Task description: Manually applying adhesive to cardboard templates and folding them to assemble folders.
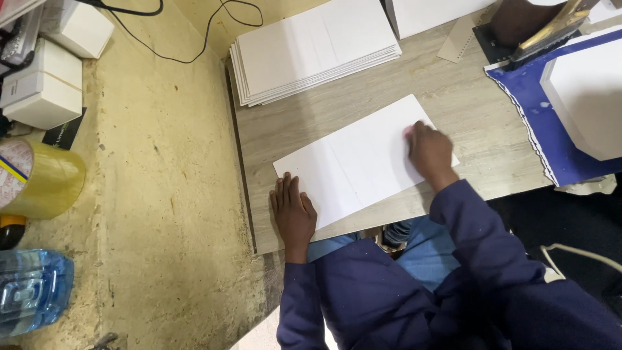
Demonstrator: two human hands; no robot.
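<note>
White sheet (363,162) lies flat on the grey wood-look board (466,110), long axis running diagonally from the near-left corner up to the far-right corner, a faint fold line across its middle. Board is the landmark: it sits on a worn beige surface (162,162) that extends to its left. Stack of white sheets (314,48) rests on the board's far edge, beyond the single sheet, tilted much the same way. Blue sheet with a wavy edge (538,116) lies at the board's right side, a white block (586,104) on top of it. Left of the board, well apart: white boxes (48,84), a roll of yellowish tape (42,178), and a clear blue plastic bottle (32,288), contents not readable. Left hand (293,214) is flat, fingers together and extended, palm pressing the sheet's near-left corner, gripping nothing. Right hand (429,152) is curled, blurred, pressing down on the sheet's far-right part; something small and pink shows at the fingertips, cannot tell what.
</note>
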